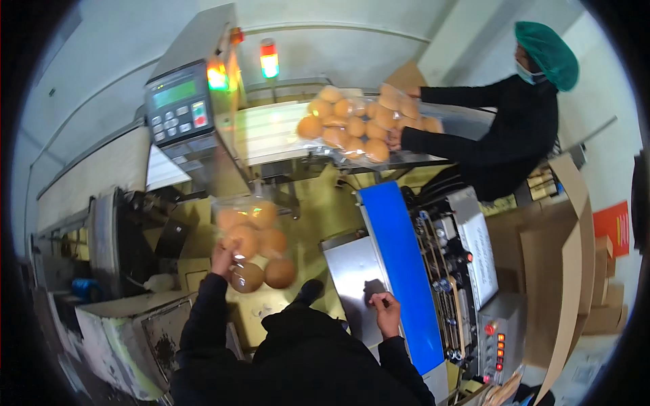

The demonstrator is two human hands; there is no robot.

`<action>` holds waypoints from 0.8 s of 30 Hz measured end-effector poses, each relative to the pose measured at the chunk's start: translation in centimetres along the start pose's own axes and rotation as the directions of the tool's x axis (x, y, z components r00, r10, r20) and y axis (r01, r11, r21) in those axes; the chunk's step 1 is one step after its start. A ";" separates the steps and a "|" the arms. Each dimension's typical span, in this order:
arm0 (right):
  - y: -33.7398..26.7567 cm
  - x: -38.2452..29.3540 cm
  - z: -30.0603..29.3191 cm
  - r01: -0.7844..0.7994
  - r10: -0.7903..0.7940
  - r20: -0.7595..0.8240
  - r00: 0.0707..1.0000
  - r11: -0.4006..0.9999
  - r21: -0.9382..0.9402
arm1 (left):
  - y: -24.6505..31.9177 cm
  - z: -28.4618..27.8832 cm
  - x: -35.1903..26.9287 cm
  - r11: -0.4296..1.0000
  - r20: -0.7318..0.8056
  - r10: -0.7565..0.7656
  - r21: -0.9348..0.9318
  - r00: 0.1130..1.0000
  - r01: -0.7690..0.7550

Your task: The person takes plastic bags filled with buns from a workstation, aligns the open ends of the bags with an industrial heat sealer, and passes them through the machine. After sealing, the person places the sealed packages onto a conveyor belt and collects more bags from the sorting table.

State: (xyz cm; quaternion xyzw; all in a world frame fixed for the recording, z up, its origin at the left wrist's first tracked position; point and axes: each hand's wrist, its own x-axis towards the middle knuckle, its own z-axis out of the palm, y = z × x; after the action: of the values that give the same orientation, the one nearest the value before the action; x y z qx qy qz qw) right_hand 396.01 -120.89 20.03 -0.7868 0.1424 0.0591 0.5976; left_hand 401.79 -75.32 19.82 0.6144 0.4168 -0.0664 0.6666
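My left hand (223, 259) grips the side of a clear plastic bag of round golden-brown buns (256, 243), held up over the floor left of my body. The bag's gathered end points away from me. My right hand (387, 313) hovers above a bare stainless steel plate (353, 274), its fingers curled in towards the thumb and nothing visible in them. A dark reflection or shadow of that hand shows on the metal. Just right of it runs a blue conveyor belt (403, 264).
A co-worker (508, 116) in a green hair net handles bagged buns (355, 122) on the far white conveyor (269, 132). A metal-housed machine with keypad (177, 106) stands far left. Right of the blue belt are a sealing machine (444, 284) and an open cardboard box (538, 284).
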 end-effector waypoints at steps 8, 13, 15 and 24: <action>-1.2 0.7 0.8 -0.048 0.057 0.090 0.994 0.994 -0.100 | 2.4 -23.4 17.2 0.801 -0.680 0.590 0.422 0.436 -0.425; -1.1 0.4 0.8 -0.087 0.098 0.052 0.994 0.977 -0.193 | 15.8 -22.4 18.5 0.749 -0.710 0.246 -0.293 0.660 -0.594; -1.0 0.3 0.3 -0.072 0.085 0.048 0.995 0.972 -0.223 | 17.4 -22.5 18.1 0.690 -0.669 0.041 -0.519 0.743 -0.505; -0.5 -5.2 -3.2 -0.304 0.289 -0.160 0.944 0.950 -0.075 | 10.1 22.5 21.6 0.475 0.245 0.738 0.474 0.629 -0.741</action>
State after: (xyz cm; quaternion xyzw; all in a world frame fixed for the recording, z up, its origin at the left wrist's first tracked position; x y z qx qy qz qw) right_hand 390.93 -123.05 22.80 -0.7871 0.2998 0.0971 0.5302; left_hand 432.46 -83.40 11.46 0.8920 0.0728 0.1123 0.4318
